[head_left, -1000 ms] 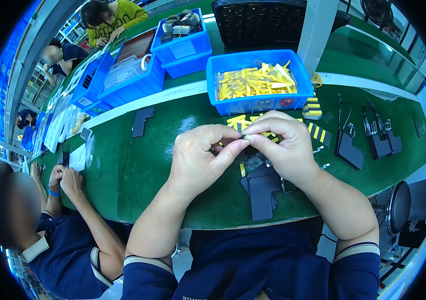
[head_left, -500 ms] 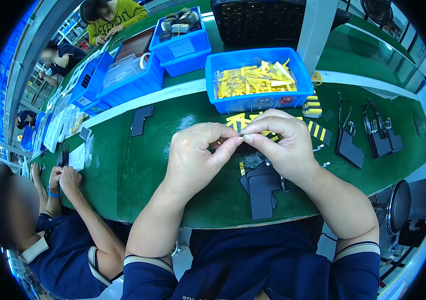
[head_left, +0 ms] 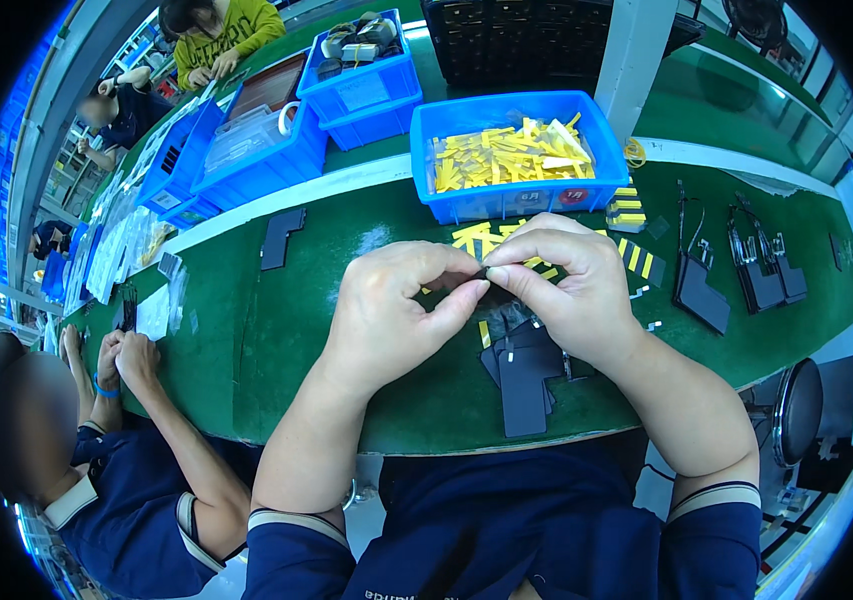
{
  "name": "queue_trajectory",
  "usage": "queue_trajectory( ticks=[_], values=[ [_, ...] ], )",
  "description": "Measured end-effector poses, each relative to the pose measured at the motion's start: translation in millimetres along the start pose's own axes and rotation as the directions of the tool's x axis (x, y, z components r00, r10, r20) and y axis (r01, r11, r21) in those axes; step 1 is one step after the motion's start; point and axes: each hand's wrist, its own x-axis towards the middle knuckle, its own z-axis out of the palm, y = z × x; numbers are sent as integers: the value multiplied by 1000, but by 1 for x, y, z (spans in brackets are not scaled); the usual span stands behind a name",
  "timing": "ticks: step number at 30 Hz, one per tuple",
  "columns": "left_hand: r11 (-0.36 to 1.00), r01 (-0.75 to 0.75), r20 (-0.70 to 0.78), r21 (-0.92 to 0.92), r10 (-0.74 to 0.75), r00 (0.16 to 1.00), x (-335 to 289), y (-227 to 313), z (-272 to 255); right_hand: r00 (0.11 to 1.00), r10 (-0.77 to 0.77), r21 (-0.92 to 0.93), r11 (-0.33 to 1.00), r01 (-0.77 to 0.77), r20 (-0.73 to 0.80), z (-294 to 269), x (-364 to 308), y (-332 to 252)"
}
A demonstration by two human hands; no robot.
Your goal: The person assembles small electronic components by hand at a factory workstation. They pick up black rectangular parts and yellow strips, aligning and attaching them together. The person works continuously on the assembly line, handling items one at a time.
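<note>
My left hand (head_left: 401, 305) and my right hand (head_left: 568, 285) meet fingertip to fingertip above the green table. Both pinch a tiny dark piece (head_left: 484, 272), mostly hidden by the fingers and too small to name. Just below the hands lies a small stack of flat, dark grey L-shaped parts (head_left: 524, 392). One short yellow strip (head_left: 484, 333) rests beside that stack. Beyond my fingers, more yellow strips (head_left: 476, 238) are spread on the table, partly covered by my right hand.
A blue bin (head_left: 516, 207) full of yellow strips stands behind my hands, near a white post (head_left: 636, 70). Dark parts with cables (head_left: 698, 292) lie at right. Another dark part (head_left: 282, 238) lies at left. A co-worker's hands (head_left: 126, 358) work at far left; blue bins (head_left: 261, 165) stand beyond.
Both hands keep their pinch and have shifted only slightly. A small light spot now shows on the top dark part of the stack. The distant co-workers have moved their arms a little.
</note>
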Motion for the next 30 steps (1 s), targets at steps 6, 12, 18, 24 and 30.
queue_trajectory(
  ticks=[6,12,18,24,30],
  values=[
    [999,7,23,39,-7,1000,0,-2,-1,1000,-11,-6,1000,11,3,1,0,0],
    [996,4,48,84,-8,999,1,0,-5,1000,-17,-6,1000,18,12,0,0,0],
    [993,-84,16,89,83,996,1,-3,-2,1000,-27,-15,1000,27,11,0,1,-1],
    [993,-65,31,97,62,998,1,-4,-4,1000,-4,11,1000,4,13,1,2,-2],
    [999,32,59,16,-33,998,0,-3,-4,984,170,309,934,-179,56,8,-2,8]
  ],
)
